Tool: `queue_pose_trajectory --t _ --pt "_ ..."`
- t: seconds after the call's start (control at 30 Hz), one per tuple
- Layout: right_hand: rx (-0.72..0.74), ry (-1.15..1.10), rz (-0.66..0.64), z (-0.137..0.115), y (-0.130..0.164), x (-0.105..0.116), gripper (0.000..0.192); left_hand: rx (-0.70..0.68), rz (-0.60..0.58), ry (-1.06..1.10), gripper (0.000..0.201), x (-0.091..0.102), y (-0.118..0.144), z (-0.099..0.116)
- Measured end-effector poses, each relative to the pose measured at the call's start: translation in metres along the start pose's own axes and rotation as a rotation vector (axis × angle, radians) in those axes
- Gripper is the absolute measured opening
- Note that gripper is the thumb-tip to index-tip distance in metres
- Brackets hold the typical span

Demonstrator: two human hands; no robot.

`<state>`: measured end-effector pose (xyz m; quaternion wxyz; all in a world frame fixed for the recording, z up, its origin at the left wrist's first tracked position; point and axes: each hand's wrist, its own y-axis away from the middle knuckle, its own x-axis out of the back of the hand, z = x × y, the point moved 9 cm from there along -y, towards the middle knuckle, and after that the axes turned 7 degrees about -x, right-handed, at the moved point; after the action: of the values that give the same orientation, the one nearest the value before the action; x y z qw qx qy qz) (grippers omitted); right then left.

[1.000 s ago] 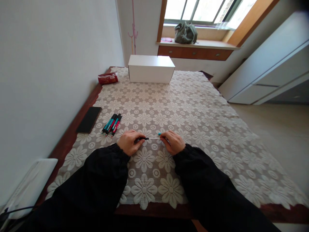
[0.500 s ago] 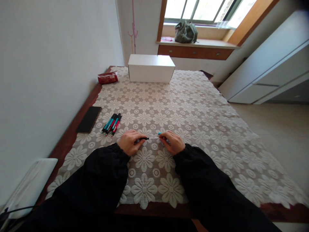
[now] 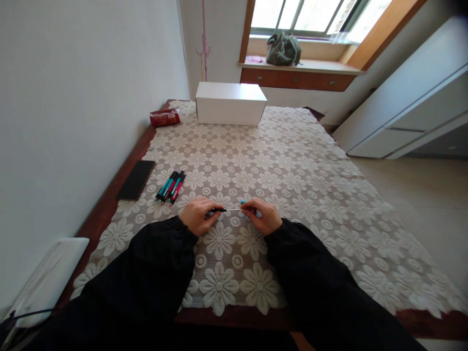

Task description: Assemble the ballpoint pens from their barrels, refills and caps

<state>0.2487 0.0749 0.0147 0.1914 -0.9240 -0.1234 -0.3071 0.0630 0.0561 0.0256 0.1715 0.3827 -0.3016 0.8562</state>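
little has moved since the earlier frames: both hands sit in almost the same spot near the front middle of the surface, the view only nudged slightly. the left hand (image 3: pixel 198 215) is closed in a grip on a black pen part (image 3: pixel 216 210), and the right hand (image 3: pixel 262 216) is closed on a teal pen barrel (image 3: pixel 243 203); a thin pale refill (image 3: pixel 233 209) spans the short gap between them, just above the lace tablecloth (image 3: pixel 300 185). whether the refill is going in or coming out cannot be told. judging by its looks, the pen is light, stiff plastic, smooth enough to slip, and the bare refill is slender and likely to bend, so the thicker barrel and black end seem the safer places to take hold. both arms wear black sleeves (image 3: pixel 153 273). just beyond the left hand lies a small bundle of pens (image 3: pixel 170 186), teal, red and black, close together. a dark phone (image 3: pixel 136 180) lies flat at the left edge of the surface. farther back stands a white box (image 3: pixel 231 104), with a red packet (image 3: pixel 165 117) beside it on the left. a green bag (image 3: pixel 283 49) rests on the windowsill. nothing lies between the hands and the bundle of pens.
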Motion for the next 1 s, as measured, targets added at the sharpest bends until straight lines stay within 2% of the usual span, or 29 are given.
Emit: queue_pose_trajectory --t 0.37,1.0 --pt "0.003 0.007 0.005 -0.003 0.002 -0.001 0.006 -0.024 -0.069 -0.022 0.022 -0.006 0.001 0.002" --pt "0.106 -0.07 0.097 -0.027 0.003 0.011 0.008 -0.061 -0.01 0.023 0.018 0.001 -0.001 0.008"
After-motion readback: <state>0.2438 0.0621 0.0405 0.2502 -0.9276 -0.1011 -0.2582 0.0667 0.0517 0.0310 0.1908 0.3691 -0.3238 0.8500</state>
